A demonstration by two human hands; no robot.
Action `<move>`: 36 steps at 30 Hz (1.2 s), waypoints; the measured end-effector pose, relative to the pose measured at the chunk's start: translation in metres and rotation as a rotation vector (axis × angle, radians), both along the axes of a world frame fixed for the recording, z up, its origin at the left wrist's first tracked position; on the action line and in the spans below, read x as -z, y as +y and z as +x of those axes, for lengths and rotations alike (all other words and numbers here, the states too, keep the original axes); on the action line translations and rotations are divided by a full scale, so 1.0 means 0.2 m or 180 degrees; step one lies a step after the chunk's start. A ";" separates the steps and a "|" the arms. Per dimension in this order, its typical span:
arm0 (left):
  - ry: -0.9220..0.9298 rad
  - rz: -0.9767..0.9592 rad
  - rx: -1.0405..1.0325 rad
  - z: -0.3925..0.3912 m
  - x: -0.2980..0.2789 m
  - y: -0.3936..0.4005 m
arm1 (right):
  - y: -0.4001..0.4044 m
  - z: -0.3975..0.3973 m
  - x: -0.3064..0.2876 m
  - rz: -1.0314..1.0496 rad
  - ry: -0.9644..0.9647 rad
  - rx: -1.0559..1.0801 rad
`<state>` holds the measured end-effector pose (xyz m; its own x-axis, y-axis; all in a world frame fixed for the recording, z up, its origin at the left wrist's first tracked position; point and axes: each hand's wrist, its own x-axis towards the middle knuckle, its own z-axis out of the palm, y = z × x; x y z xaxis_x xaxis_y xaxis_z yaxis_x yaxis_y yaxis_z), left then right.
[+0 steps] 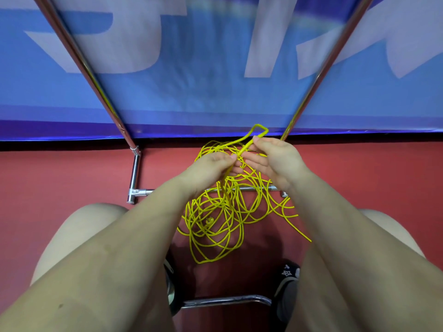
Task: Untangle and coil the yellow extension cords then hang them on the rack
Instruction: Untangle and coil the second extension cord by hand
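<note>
1. Head view, nearest first: my two bare forearms run up from the bottom edge, with my knees outside them, so I judge I am crouched or seated over the work. Below them, dark shoes [286, 281] stand on the red floor [60, 178] by a chrome bar [225, 300].

2. The yellow extension cords [215, 221] lie in a loose tangle on the floor between my knees, many loops crossing one another. A small yellow fitting [209, 221], perhaps a plug, sits among the lower loops; it is too small to be sure.

3. My left hand [211, 167] has its grip closed on a doubled strand, pinching it between thumb and fingertips just above the pile.

4. My right hand [273, 161] pinches the same strand a little higher, its grip closed at the thumb and forefinger; the other fingers lie fairly straight. A short folded loop [260, 130] stands up beyond both hands.

5. Why held so: I judge the two pinches set close together let me lift one length clear and feed it out of the knot, hand over hand. Untangling looks barely begun; no coil is formed and nothing hangs yet.

6. The rack [134, 174] stands just beyond the pile: a chrome foot and low cross bar on the floor, with two slanted uprights rising past the top edge. Some cord loops lie across the cross bar.

7. Behind it hangs a blue banner [203, 92] with big pale lettering, cropped and blurred; I cannot read it. A star mark shows on the right shoe, with no legible brand.
</note>
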<state>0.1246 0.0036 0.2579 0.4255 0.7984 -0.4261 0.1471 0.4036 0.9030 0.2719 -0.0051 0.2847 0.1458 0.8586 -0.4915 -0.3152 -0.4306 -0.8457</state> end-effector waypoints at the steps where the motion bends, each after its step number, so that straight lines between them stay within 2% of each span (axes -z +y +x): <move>1: 0.0111 0.0219 0.0035 -0.01 0.00 0.00 | 0.01 0.00 0.00 -0.0018 0.0086 0.0078; 3: 0.0363 0.0586 0.0148 -0.02 0.01 0.01 | 0.01 0.01 0.00 -0.0002 0.0183 0.0104; 6: 0.0431 0.0720 -0.0015 -0.03 0.00 0.01 | 0.00 0.00 -0.01 0.0096 0.0149 -0.0202; 7: 0.0382 0.0682 -0.0167 -0.03 -0.01 0.02 | -0.01 0.00 -0.01 0.0142 -0.0165 -0.0437; 11: 0.0001 0.0348 -0.0755 -0.05 -0.03 0.04 | -0.05 -0.03 0.08 0.0319 -0.2327 -0.1845; 13: -0.0166 0.0179 -0.1002 -0.06 -0.04 0.05 | -0.07 -0.04 0.12 0.0352 -0.2727 -0.2358; 20: -0.0883 -0.0320 -0.1546 -0.07 -0.06 0.08 | -0.06 -0.04 0.10 0.0701 -0.2954 -0.2083; 22: -0.0935 -0.0327 -0.1465 -0.07 -0.05 0.09 | -0.06 -0.05 0.09 0.0727 -0.2753 -0.1938; 24: -0.0725 -0.0285 -0.1245 -0.07 -0.04 0.09 | -0.05 -0.06 0.06 0.0633 -0.2155 -0.1623; 28: 0.0057 -0.0252 -0.0249 -0.03 -0.01 0.03 | -0.02 -0.04 0.01 0.0195 -0.0903 -0.0694; 31: 0.0202 -0.0136 0.0242 0.00 0.01 -0.01 | 0.00 0.01 -0.01 -0.0039 -0.0085 0.0026; 34: 0.0211 0.0125 0.0266 -0.01 0.01 -0.02 | 0.01 0.03 -0.01 -0.0081 0.0219 0.0209; 36: 0.0122 0.0099 0.0162 -0.01 0.00 -0.01 | 0.01 0.03 -0.01 0.0015 0.0066 0.0040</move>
<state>0.1232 0.0013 0.2583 0.4497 0.7892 -0.4182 0.2016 0.3664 0.9084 0.2775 -0.0035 0.2860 0.1464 0.8592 -0.4903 -0.3379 -0.4224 -0.8411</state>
